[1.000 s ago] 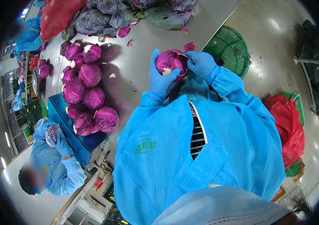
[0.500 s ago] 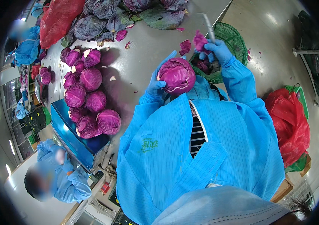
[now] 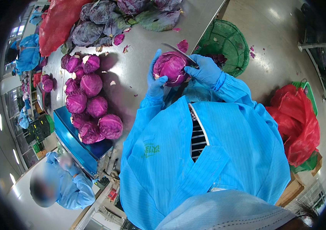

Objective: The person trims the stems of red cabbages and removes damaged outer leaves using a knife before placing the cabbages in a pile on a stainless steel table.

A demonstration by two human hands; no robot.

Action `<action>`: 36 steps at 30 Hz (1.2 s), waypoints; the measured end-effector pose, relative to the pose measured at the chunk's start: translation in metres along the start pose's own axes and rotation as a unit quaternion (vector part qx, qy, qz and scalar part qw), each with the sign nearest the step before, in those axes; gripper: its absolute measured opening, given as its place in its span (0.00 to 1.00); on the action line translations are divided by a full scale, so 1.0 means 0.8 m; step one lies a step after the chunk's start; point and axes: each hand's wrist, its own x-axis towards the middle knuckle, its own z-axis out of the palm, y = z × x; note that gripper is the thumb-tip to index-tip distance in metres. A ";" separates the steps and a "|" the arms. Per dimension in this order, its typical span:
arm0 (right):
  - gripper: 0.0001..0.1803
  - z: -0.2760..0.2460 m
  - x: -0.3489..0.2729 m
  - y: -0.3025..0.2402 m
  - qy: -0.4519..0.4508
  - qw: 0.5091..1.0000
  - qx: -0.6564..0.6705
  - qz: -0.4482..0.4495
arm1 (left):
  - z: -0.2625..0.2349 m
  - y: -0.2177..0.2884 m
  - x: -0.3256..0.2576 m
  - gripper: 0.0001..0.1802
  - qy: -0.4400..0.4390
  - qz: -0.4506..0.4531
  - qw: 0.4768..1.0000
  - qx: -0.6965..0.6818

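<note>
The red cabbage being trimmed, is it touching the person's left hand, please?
Touching: the head view shows the left hand cupping the red cabbage from the side, gloved fingers pressed against it.

Bare grey steel counter [image 3: 140, 61] open left of hands; pile of trimmed purple cabbages [image 3: 90, 99] blocks farther left, green mesh basket [image 3: 228, 42] blocks right.

One red cabbage [image 3: 171, 68] sits in the hands — about twelve trimmed ones [image 3: 90, 100] lie piled left of them. One green basket [image 3: 224, 46] (mesh) stands just right.
</note>
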 end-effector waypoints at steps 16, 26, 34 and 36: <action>0.13 -0.011 0.038 0.078 0.054 0.990 0.133 0.008 | 0.023 0.014 -0.013 0.56 -0.053 -0.017 0.996 -0.072; 0.23 -0.032 0.020 0.034 0.126 0.977 -0.097 -0.141 | 0.032 0.017 -0.010 0.57 -0.081 -0.110 0.986 -0.100; 0.14 -0.011 0.044 -0.015 -0.047 0.989 0.132 -0.049 | 0.024 0.016 -0.017 0.53 -0.088 -0.119 0.986 -0.077; 0.13 -0.014 0.042 -0.022 -0.041 0.966 0.255 0.027 | 0.030 0.018 -0.016 0.53 -0.096 -0.114 0.983 -0.105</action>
